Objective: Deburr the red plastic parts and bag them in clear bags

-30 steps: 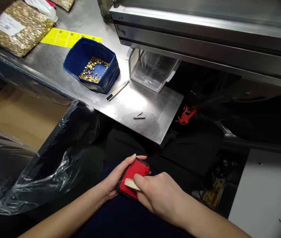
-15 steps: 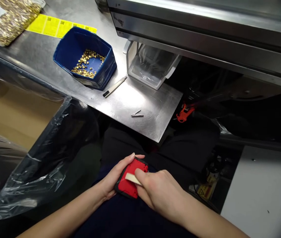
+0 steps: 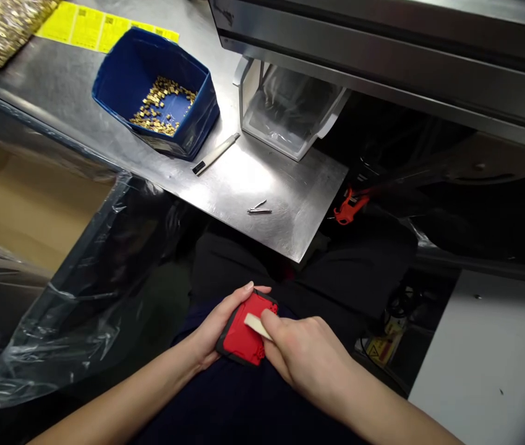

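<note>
Red and black, the flat case (image 3: 239, 339) rests in our left hand (image 3: 213, 330), grasped along its left long edge with the thumb up that side and most of the fingers hidden beneath. Our right hand (image 3: 308, 352) sits at the case's right edge, pinching a pale strip (image 3: 257, 324) between thumb and finger. The relation that matters, we judge, is between these two: the case's long axis points away from our body, its far end leaning rightward, while the strip crosses the red face nearly square to that axis, free end toward our left hand. Whether its tip touches the face we cannot tell. Our left hand supports the case; our right is the nearer to the strip, having it in its pinch. Beyond the case's far end, well apart, juts the corner of a metal table (image 3: 290, 238), bearing small metal pieces (image 3: 260, 210). Farther beyond and left of the case lie a pale-handled cutter (image 3: 216, 154) and a blue bin (image 3: 205, 120) holding gold-coloured bits (image 3: 162, 102).
</note>
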`<action>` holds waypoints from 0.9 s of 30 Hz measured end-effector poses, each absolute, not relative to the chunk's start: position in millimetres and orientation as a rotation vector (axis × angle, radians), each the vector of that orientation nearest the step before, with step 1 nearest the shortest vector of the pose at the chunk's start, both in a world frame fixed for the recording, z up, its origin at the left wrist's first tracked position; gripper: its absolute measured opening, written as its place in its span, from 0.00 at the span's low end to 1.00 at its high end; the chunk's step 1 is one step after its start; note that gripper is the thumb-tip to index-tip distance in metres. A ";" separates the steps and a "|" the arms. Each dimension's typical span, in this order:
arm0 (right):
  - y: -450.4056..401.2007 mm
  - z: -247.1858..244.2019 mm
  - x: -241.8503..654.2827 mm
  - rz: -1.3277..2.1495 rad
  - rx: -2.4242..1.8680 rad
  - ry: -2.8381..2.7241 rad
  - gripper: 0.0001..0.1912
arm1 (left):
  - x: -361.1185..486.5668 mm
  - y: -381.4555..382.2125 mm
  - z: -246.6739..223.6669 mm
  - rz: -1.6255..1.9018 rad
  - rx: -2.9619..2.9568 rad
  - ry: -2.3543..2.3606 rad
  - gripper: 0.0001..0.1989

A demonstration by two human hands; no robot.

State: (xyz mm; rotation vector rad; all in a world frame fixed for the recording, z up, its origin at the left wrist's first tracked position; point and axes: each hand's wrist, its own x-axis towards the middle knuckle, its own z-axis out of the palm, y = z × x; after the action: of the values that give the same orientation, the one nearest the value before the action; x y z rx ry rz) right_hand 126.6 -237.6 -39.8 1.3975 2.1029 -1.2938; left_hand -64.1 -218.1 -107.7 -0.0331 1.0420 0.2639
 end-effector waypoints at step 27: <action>-232.6 -28.0 124.3 -1.284 1.397 1.972 0.07 | -62.4 -221.8 -114.1 0.258 0.004 1.040 0.27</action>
State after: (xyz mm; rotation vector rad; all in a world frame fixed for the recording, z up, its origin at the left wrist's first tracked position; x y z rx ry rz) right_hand 124.3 -232.6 -28.0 1.3970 1.9717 -1.2842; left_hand -62.4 -221.8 -114.1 0.0044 1.0401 0.2579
